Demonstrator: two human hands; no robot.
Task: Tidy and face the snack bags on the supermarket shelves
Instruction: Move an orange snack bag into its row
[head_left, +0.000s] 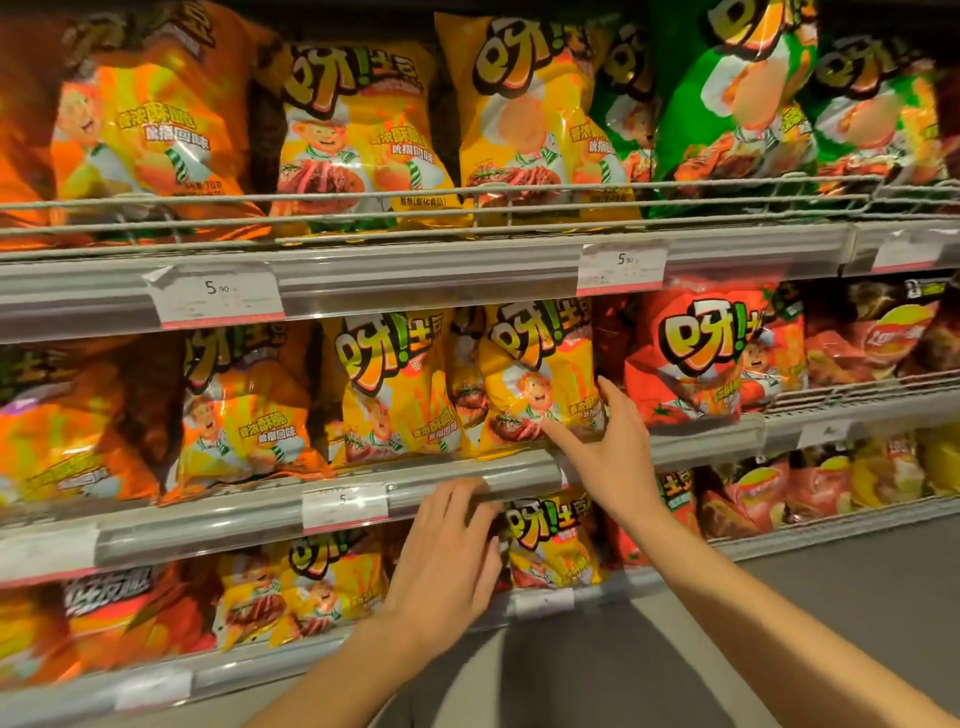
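Note:
A yellow snack bag (540, 374) stands on the middle shelf, leaning slightly left. My right hand (608, 447) touches its lower right side, fingers spread and nearly straight, thumb on the bag's front. My left hand (452, 551) lies below, its fingers reaching up to the grey rail (519, 478) of the middle shelf and in front of a yellow bag (550, 540) on the lower shelf. Another yellow bag (395, 384) stands just left of the touched one.
Orange bags (244, 405) fill the left of the middle shelf, a red bag (696, 358) stands to the right. The top shelf holds yellow (358, 135) and green bags (727, 104) behind a wire guard (467, 208). Price tags (218, 296) line the rails. Grey floor (779, 623) lies below.

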